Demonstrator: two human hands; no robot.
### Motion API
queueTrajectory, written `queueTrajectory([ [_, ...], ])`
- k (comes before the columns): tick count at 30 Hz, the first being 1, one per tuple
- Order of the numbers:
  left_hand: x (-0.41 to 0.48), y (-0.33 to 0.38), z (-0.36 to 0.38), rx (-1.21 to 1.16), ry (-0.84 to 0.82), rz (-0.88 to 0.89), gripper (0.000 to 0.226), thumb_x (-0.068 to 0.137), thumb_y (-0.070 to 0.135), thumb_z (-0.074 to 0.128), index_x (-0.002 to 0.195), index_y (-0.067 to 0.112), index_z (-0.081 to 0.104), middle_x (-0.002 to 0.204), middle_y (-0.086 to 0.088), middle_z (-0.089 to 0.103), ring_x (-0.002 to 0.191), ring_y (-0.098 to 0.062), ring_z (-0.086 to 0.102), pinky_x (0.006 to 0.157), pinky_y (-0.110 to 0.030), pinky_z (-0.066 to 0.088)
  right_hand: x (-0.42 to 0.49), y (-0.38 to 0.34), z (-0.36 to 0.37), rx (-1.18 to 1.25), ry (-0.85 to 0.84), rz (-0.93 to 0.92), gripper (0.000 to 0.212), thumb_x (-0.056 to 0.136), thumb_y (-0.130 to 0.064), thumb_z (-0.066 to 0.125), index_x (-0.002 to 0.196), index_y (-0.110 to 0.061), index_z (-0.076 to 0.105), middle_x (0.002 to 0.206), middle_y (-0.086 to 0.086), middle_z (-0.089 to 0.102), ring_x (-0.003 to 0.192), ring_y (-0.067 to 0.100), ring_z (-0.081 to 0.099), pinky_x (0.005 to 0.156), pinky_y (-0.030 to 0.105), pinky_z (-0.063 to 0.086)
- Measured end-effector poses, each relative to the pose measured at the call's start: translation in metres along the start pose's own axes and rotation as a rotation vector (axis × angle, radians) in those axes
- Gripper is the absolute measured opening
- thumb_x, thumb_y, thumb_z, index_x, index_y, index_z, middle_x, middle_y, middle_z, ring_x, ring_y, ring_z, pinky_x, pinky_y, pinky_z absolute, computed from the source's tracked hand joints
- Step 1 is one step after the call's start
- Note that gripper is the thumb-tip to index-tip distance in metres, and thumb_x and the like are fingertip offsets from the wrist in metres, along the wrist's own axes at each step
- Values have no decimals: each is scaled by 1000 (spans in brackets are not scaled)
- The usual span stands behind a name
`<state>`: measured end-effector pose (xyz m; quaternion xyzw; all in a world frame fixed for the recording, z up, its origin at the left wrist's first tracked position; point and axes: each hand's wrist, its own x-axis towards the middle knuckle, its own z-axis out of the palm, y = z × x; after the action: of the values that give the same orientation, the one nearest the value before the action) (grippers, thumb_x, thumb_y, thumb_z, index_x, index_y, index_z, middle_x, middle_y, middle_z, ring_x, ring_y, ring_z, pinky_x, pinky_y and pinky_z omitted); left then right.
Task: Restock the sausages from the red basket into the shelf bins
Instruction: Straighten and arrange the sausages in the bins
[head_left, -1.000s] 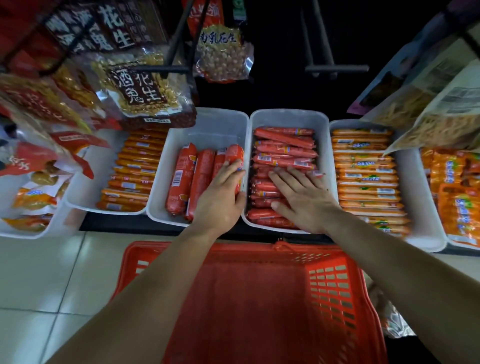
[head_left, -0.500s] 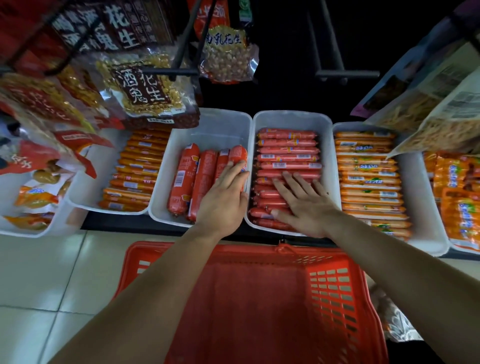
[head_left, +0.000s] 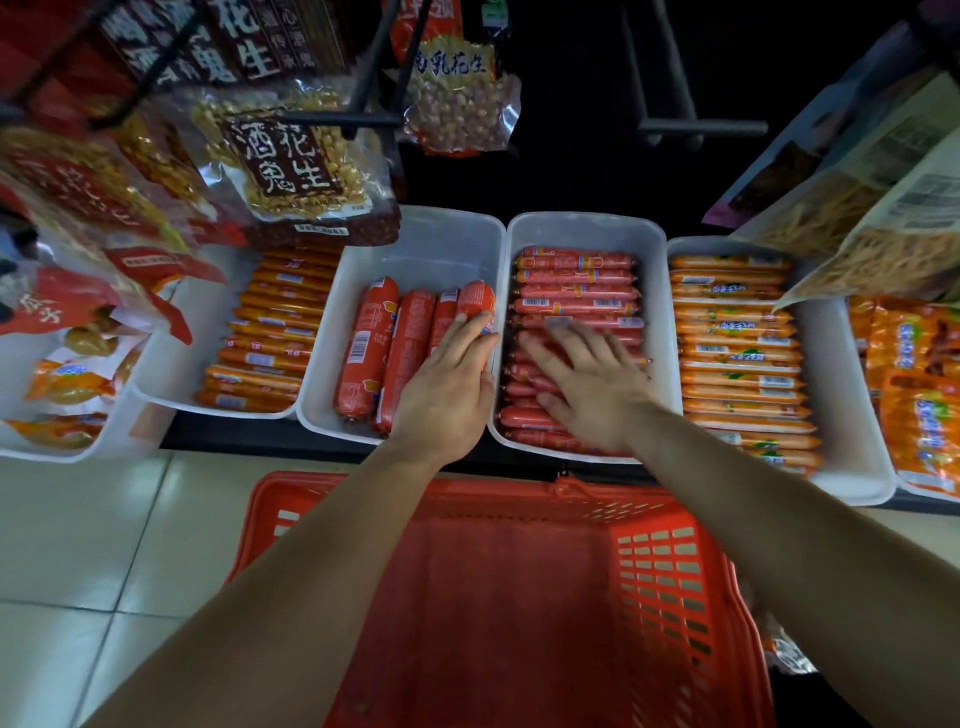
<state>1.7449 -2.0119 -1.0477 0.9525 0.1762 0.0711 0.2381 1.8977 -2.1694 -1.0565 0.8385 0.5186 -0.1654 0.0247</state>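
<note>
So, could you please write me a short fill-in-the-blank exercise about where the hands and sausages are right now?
1. The left hand rests on the thick sausages, which lie in a ____ bin.
2. The right hand lies flat on the thin red sausages, its fingers ____.
3. The red basket below the shelf looks ____.

Missing words: white; spread; empty
</note>
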Motion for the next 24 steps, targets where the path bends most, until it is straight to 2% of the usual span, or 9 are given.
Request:
queueTrajectory([
  [4, 0, -1, -2, -13, -14, -7, 47, 104, 24, 38, 150, 17, 38, 163, 10, 19, 151, -8, 9, 118, -30, 25, -22, -8, 5, -7, -101, -118, 61, 93, -67, -3, 152, -53, -8, 160, -6, -33, 148, 19, -28, 120, 52, -13],
  [6, 0, -3, -4, -8, -26, -4, 46, 105, 26, 37, 151, 19, 37, 163, 14, 17, 151, -5, 7, 116, -28, 25, -22, -3, 1, -44, -132, -117, 61, 92, -68, -1, 151, -54, -9, 159, -6, -35, 148, 20, -28, 120, 52, -11],
  [8, 0, -6, -7, -21, -32, 9, 46, 105, 27, 38, 151, 21, 38, 163, 16, 17, 151, -3, 6, 115, -28, 27, -20, -2, -5, 13, -125, -106, 62, 94, -68, 11, 153, -54, -1, 164, -5, -24, 151, 22, -20, 121, 52, -7],
  [12, 3, -9, -13, -58, -62, 9, 46, 104, 27, 43, 149, 24, 40, 162, 18, 18, 150, 0, 6, 115, -30, 29, -7, -28, -10, 192, 10, 19, 68, 91, -69, 37, 153, -40, 26, 164, -3, 15, 149, 26, 12, 122, 49, 6],
  [15, 6, -11, -22, -57, -102, -2, 47, 103, 31, 46, 149, 29, 40, 162, 21, 17, 149, 2, 7, 114, -31, 30, 5, -50, -3, 163, -49, 116, 89, 83, -82, 20, 157, -34, 12, 166, -5, 4, 152, 23, -2, 120, 56, -6],
  [17, 6, -15, -27, -41, -125, 10, 49, 102, 35, 46, 150, 34, 38, 162, 25, 14, 149, 2, 7, 111, -35, 34, 6, -49, 3, 131, -51, 143, 88, 82, -84, 15, 157, -38, 9, 166, -7, -1, 152, 21, -7, 120, 55, -9],
  [19, 4, -17, -31, -39, -150, 13, 50, 102, 40, 45, 150, 38, 35, 161, 29, 9, 148, 0, 14, 108, -38, 41, 1, -37, 4, 58, -68, 140, 80, 85, -81, 18, 155, -45, 3, 166, -7, -5, 152, 24, -9, 120, 55, -9],
  [21, 1, -16, -34, -43, -167, 19, 51, 101, 42, 44, 151, 40, 32, 159, 35, 5, 142, -3, 33, 99, -37, 48, -5, -26, 2, 4, -97, 129, 76, 86, -81, 22, 152, -51, -4, 166, -6, -8, 152, 26, -10, 120, 56, -7],
  [24, 1, -12, -35, -38, -150, 6, 51, 101, 42, 45, 151, 39, 33, 157, 38, 4, 129, -5, 50, 91, -30, 49, -5, -25, -3, 16, -109, 127, 75, 86, -77, 32, 151, -54, 3, 166, -4, -3, 151, 30, -6, 119, 59, -3],
])
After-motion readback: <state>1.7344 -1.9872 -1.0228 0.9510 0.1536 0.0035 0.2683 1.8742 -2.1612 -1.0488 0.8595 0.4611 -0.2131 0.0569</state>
